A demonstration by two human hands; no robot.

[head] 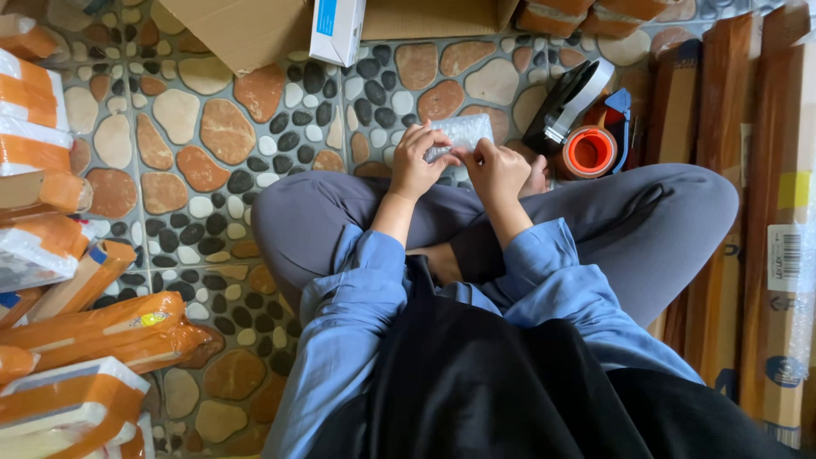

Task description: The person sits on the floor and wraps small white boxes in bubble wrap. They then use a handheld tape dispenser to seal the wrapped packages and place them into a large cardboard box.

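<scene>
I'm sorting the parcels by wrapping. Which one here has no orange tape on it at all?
The small bubble-wrapped packet held between left hand and right hand; it's clear, while the parcels stacked left are orange-taped.

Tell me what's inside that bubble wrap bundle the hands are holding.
Bubble wrap bundle is held between left hand and right hand. Only cloudy wrap shows; any contents are covered, so I cannot tell.

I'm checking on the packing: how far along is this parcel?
Done: taped orange parcels lie stacked alongside. In hand: left hand and right hand hold a small bubble-wrapped bundle, with no tape visible on it. Left: the tape dispenser lies untouched beside it.
</scene>
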